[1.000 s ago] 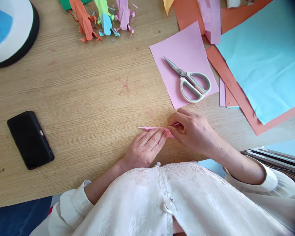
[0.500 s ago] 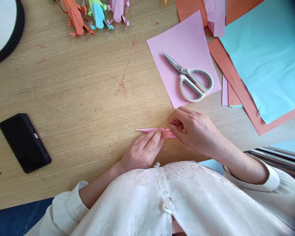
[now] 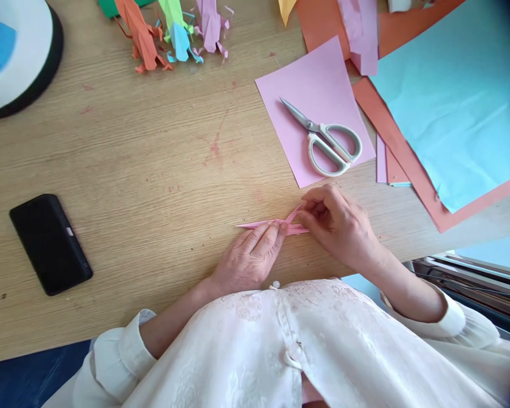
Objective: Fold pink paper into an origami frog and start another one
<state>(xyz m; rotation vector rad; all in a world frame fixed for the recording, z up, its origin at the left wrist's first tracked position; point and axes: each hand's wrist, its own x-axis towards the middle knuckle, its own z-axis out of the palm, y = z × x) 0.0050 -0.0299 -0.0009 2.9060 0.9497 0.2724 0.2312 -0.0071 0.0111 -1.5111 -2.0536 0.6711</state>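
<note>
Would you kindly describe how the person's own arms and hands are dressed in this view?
Both hands, the left hand and the right hand, are bare, with no gloves and no rings that I can make out. Each arm wears a long white sleeve pushed back, gathered at a cuff, leaving the forearms uncovered. The sleeves match a white patterned top with small buttons.
</note>
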